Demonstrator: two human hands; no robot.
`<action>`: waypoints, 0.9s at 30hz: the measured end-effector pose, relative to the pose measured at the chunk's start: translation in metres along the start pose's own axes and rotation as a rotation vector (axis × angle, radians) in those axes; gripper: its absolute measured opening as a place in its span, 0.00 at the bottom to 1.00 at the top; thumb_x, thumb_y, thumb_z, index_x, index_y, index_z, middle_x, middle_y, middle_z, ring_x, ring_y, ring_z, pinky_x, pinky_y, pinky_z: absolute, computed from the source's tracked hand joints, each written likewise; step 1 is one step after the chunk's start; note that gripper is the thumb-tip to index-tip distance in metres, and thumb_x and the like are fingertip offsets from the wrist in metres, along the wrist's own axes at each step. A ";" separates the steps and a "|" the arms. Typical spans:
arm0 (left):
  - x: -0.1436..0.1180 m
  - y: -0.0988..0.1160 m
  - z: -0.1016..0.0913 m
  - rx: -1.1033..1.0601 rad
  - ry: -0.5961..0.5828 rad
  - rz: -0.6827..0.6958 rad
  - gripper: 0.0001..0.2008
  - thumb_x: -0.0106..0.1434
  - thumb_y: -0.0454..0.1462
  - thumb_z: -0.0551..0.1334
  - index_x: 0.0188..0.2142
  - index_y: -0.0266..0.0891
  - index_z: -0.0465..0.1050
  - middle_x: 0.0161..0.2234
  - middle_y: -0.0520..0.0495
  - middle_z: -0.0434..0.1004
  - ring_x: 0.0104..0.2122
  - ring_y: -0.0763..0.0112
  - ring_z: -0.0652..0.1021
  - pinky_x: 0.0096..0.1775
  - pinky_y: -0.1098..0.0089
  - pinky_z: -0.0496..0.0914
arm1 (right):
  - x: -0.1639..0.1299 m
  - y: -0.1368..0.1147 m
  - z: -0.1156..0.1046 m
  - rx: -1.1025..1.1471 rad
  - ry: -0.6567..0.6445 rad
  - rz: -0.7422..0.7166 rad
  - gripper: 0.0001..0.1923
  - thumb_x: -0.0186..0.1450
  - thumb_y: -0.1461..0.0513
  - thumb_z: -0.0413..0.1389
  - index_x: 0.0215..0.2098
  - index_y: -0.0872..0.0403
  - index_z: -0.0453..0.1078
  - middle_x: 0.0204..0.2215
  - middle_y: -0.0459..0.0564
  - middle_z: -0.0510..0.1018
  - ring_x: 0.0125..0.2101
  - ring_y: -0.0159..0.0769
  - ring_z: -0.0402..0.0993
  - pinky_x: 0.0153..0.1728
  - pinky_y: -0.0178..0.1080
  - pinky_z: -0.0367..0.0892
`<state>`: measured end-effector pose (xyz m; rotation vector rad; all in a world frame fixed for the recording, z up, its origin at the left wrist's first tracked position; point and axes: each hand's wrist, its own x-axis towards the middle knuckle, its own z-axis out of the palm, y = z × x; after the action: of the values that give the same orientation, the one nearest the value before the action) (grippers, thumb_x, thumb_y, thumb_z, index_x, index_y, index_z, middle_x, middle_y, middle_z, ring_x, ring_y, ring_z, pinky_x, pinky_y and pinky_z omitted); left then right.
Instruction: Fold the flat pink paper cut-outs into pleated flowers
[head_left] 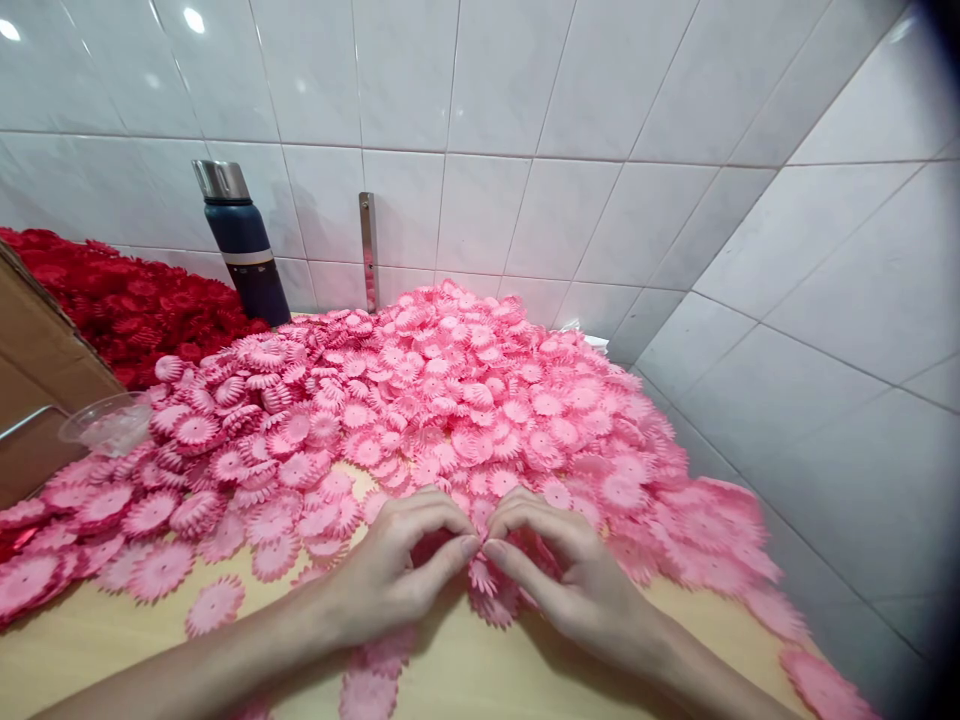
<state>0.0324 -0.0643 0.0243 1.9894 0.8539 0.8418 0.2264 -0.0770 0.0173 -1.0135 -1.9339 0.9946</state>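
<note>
Head view: both hands, left hand [401, 575] and right hand [559, 570], meet with fingers pinched on a pink flower [480, 578] at the pile's [465, 400] near edge. Bare wooden surface [112, 640] lies open toward the viewer; the tiled wall [825, 350] hems the right. No writing readable on the bottle [244, 245].

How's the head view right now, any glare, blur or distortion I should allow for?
Head view: ceiling lights glare on the wall tiles at top left; tile lines bow, so wide-angle distortion; a dark vignette cuts the right edge; pink flowers at centre are sharp, the edge ones smeared; left hand and right hand cast soft shadows on the table.
</note>
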 end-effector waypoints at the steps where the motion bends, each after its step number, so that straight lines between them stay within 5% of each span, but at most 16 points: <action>1: 0.000 0.000 0.000 0.000 0.005 0.004 0.09 0.66 0.33 0.57 0.31 0.34 0.74 0.30 0.46 0.76 0.32 0.72 0.75 0.37 0.73 0.67 | 0.000 0.000 0.000 -0.002 -0.005 0.007 0.09 0.68 0.62 0.52 0.30 0.54 0.68 0.28 0.48 0.73 0.32 0.34 0.69 0.35 0.39 0.65; 27: 0.001 0.000 -0.001 -0.001 0.082 0.020 0.09 0.65 0.34 0.59 0.31 0.33 0.76 0.28 0.45 0.77 0.30 0.71 0.75 0.35 0.72 0.68 | -0.002 0.002 -0.002 -0.073 -0.032 0.005 0.08 0.70 0.61 0.48 0.34 0.52 0.66 0.32 0.49 0.71 0.36 0.37 0.68 0.40 0.42 0.64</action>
<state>0.0319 -0.0626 0.0249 1.9763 0.8814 0.9411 0.2291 -0.0773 0.0157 -1.0494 -2.0071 0.9543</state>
